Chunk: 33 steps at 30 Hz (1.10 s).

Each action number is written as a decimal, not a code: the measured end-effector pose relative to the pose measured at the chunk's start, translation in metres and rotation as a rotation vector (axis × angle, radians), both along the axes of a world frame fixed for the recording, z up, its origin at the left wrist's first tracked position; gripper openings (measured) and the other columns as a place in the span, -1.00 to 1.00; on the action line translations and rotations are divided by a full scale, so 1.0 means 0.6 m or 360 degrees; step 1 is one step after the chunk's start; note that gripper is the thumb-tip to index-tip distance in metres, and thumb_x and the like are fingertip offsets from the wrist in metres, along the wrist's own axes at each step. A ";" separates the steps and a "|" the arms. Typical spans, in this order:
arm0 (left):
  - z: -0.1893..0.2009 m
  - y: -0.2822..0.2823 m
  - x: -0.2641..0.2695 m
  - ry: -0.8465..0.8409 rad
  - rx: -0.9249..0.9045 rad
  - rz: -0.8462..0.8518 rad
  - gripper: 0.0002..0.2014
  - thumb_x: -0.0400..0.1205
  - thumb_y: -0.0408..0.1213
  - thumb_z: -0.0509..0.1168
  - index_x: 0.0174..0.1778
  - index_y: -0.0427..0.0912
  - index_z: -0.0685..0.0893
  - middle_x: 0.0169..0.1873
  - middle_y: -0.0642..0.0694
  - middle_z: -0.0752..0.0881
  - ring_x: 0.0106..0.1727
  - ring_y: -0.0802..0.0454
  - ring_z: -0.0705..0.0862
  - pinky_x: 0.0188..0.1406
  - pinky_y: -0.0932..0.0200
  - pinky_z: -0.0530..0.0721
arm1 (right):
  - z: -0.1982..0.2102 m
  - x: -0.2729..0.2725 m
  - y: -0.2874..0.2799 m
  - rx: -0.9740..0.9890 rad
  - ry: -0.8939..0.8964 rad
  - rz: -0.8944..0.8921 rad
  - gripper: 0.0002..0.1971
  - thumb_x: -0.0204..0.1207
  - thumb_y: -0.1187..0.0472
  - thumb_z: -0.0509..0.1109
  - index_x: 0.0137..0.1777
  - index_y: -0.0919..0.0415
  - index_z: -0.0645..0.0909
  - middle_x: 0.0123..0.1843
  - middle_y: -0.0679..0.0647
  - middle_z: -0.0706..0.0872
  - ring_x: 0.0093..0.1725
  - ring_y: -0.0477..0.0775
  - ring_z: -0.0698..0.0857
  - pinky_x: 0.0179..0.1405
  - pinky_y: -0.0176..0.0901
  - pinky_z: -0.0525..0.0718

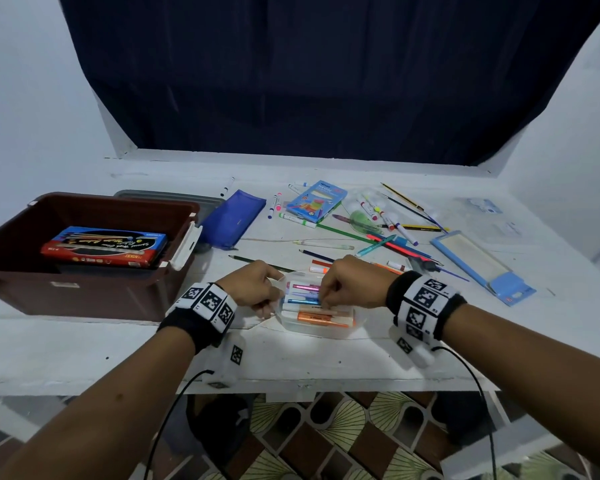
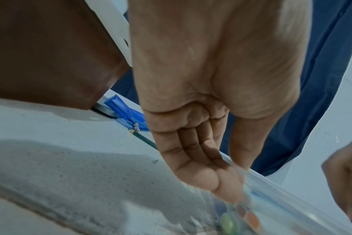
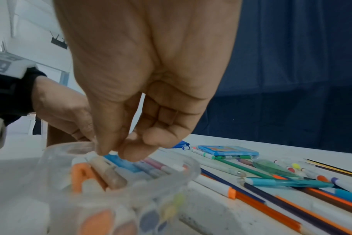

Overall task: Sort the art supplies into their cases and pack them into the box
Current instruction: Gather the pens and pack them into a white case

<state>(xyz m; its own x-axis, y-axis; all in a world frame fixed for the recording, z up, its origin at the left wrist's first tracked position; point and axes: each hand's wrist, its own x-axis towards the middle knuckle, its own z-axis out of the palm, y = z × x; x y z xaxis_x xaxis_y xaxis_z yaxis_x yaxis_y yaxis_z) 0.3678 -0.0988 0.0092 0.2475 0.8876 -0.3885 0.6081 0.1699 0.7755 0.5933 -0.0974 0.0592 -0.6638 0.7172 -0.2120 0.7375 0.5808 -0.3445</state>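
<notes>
**Marker case filling up, most of the pile still loose**

Closest in, both hands are working over the clear plastic case [image 1: 317,315] at the front edge of the counter [image 1: 291,362]. The left hand [image 1: 255,289] has its fingers curled onto the left end of the case, steadying it from what I can see. The right hand [image 1: 340,284] is bunched up with thumb and fingertips [image 3: 119,151] pinched down on the white end of a marker [image 3: 113,153] in the case, so that grip is closed tight on it. The case already has a fair row of markers lying side by side, orange ones nearest.

Off to the left, the brown box [image 1: 84,289] sits open with two flat pencil sets [image 1: 104,245] already inside, so that part looks done.

Further back it's still a mess: coloured pencils [image 1: 409,252], a teal pen [image 1: 374,245], loose markers [image 1: 371,207], a blue zip pouch [image 1: 232,218], a blue neon crayon box [image 1: 317,199], and a light blue flat case [image 1: 482,263] lying open on the right.

My guess is we're somewhere under halfway. The marker case needs finishing and closing, the pencils and pens need sorting, then everything goes into the box.
</notes>
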 end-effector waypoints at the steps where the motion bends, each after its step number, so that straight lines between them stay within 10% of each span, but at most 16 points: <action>1: 0.000 0.000 0.000 0.0003 0.0004 -0.0003 -0.52 0.66 -0.38 0.31 0.51 -0.31 0.43 -0.36 -0.28 0.80 -0.47 -0.03 0.72 -0.40 0.12 0.70 | 0.000 0.007 0.000 -0.0015 -0.0023 -0.0016 -0.85 0.54 0.18 0.49 0.03 0.17 0.83 -0.08 -0.03 0.84 -0.16 -0.10 0.72 -0.25 -0.47 0.56; 17: 0.009 -0.009 0.001 -0.0009 0.0006 -0.0020 -0.59 0.66 -0.39 0.30 0.46 -0.26 0.52 -0.24 -0.37 0.80 -0.40 -0.08 0.73 -0.33 0.08 0.76 | -0.021 0.013 -0.017 0.0092 -0.0329 0.0230 -0.77 0.55 0.17 0.46 0.19 0.03 0.77 -0.05 -0.05 0.72 -0.14 -0.05 0.58 -0.20 -0.27 0.46; 24: 0.014 -0.017 0.010 -0.0040 0.0025 0.0077 -0.57 0.66 -0.47 0.28 0.46 -0.33 0.42 -0.53 -0.20 0.73 -0.58 0.02 0.68 -0.58 0.25 0.62 | -0.031 0.035 -0.004 0.0099 -0.0164 0.0039 -0.76 0.50 0.08 0.52 0.15 0.09 0.76 -0.06 0.03 0.72 -0.14 0.00 0.60 -0.14 -0.12 0.59; 33: 0.020 0.000 0.020 0.0033 -0.0009 0.0034 -0.67 0.67 -0.40 0.28 0.36 -0.24 0.48 -0.16 -0.45 0.78 -0.46 -0.04 0.75 -0.43 0.16 0.75 | -0.037 0.064 -0.003 0.0037 0.0011 -0.0063 -0.77 0.52 0.12 0.51 0.16 0.12 0.76 -0.05 0.02 0.75 -0.10 0.01 0.67 -0.05 -0.08 0.68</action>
